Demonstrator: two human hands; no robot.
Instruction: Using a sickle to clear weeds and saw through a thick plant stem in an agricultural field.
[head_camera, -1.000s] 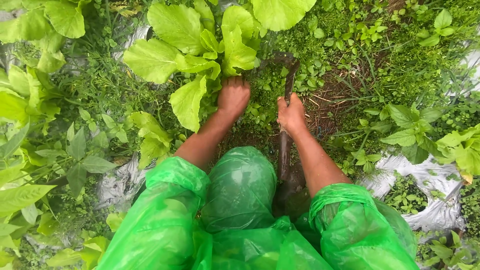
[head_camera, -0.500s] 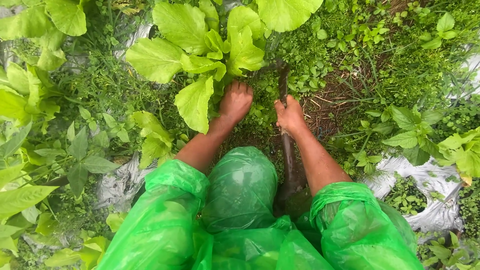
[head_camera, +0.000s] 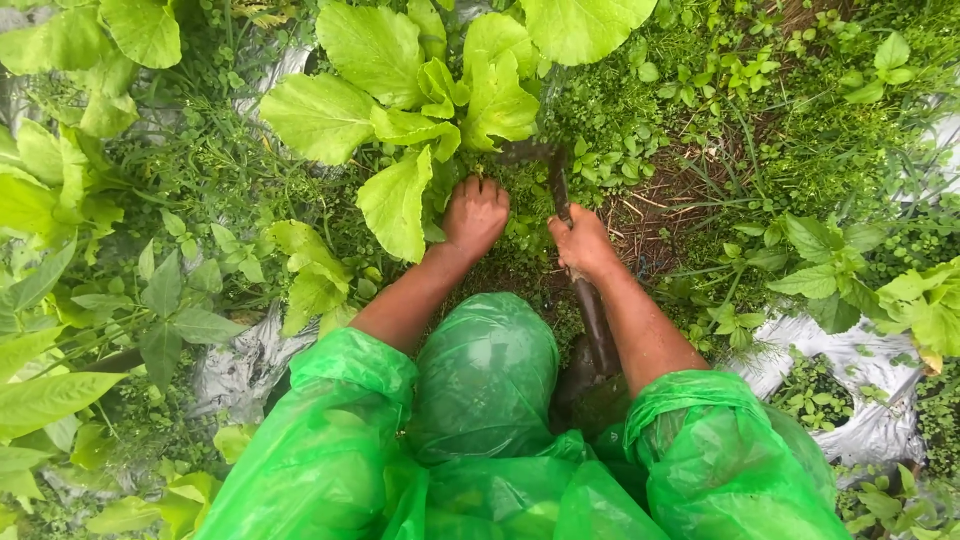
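My left hand (head_camera: 475, 213) reaches down into the base of a leafy green plant (head_camera: 420, 110), its fingers curled among the stems and weeds; what it grips is hidden by leaves. My right hand (head_camera: 583, 243) is closed on the dark wooden handle of a small hoe (head_camera: 594, 318), whose metal head (head_camera: 530, 152) digs into the ground beside the plant. Both arms come out of green plastic raincoat sleeves (head_camera: 340, 420).
Silver plastic mulch sheet (head_camera: 870, 370) shows at right and lower left (head_camera: 245, 360). Dense weeds and broad-leaved plants (head_camera: 60, 200) surround the spot. A patch of bare brown soil (head_camera: 660, 215) lies right of the hoe.
Both hands have shifted slightly lower and nearer me. The left hand has pushed deeper under the big leaf, and the hoe moved with the right hand.
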